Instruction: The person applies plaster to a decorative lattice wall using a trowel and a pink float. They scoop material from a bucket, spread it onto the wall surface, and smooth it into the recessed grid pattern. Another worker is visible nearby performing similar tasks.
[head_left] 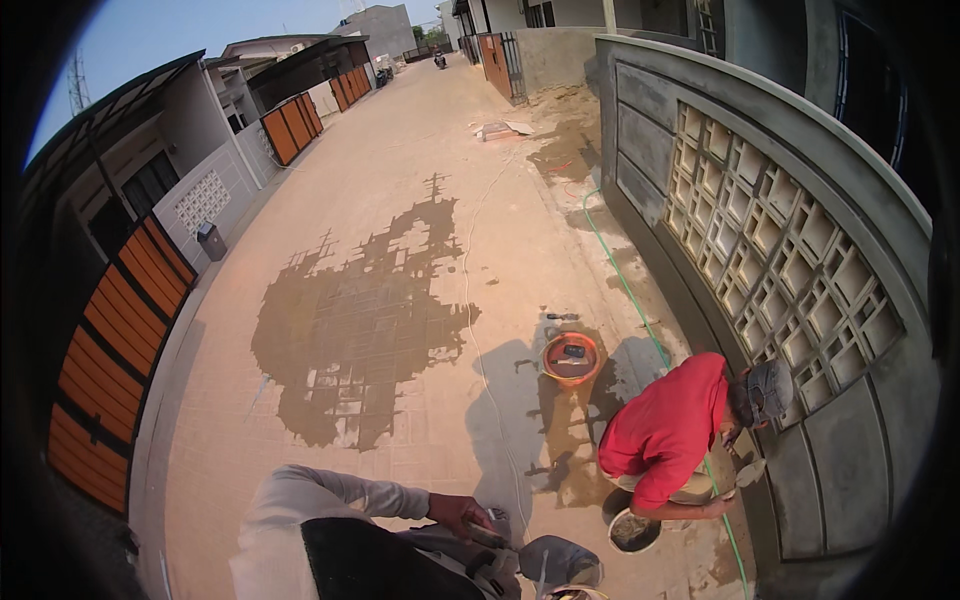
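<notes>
Left hand (462,514) gripping grey tool (545,558), crouching co-worker (668,430) near wall (850,440), open paving (360,330) leftward

Grey metal tool (555,558) in hand, low at the frame's bottom edge.

I am gripping its handle end with my left hand (462,514), fingers closing round it; the broad grey blade is lying tilted, pointing away to my right, just above the paved ground. Its surface is looking dull and cement-coloured. Exact kind of tool cannot be told.
</notes>
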